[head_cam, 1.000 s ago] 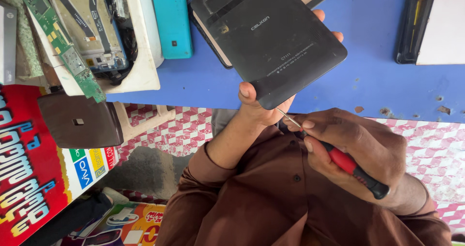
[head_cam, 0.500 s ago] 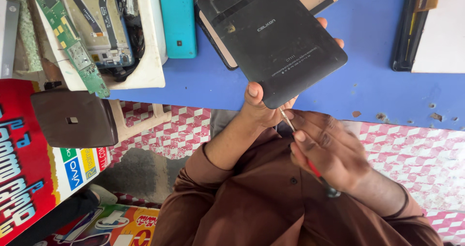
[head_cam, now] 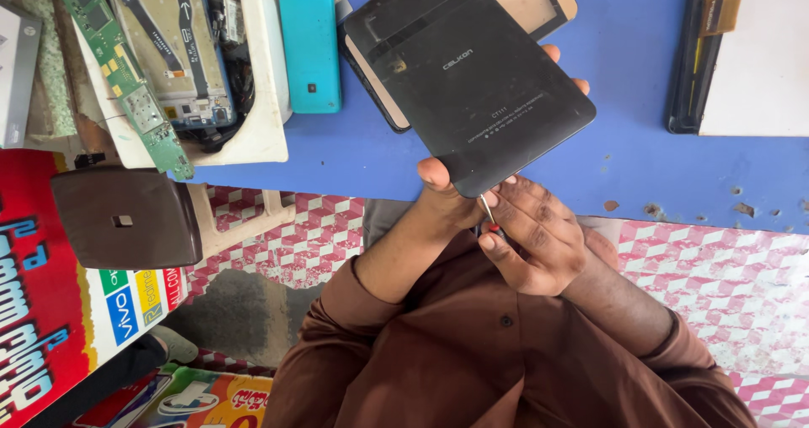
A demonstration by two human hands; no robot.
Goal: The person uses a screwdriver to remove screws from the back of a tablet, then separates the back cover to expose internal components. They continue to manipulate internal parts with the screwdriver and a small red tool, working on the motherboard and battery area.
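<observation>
The worktop is a blue surface with small chips and scuffs near its front edge at the right. The left hand grips a black tablet by its lower corner, thumb on the back cover and fingertips showing past the far edge; the tablet is held tilted above the worktop, back cover toward the camera, with its pale screen side partly visible at the upper edge. The right hand has its fingers closed narrowly around a thin screwdriver, whose metal tip meets the tablet's lower edge; a trace of red handle shows between the fingers. A turquoise phone lies flat on the worktop just left of the tablet. Further left, a white tray holds an opened phone chassis, and a green circuit board overhangs the tray's front. A flat panel with a dark frame rests at the right end of the worktop. Below the worktop edge, a dark brown stool seat stands near a floor of red-and-white patterned tiles. A colourful printed banner occupies the lower left.
</observation>
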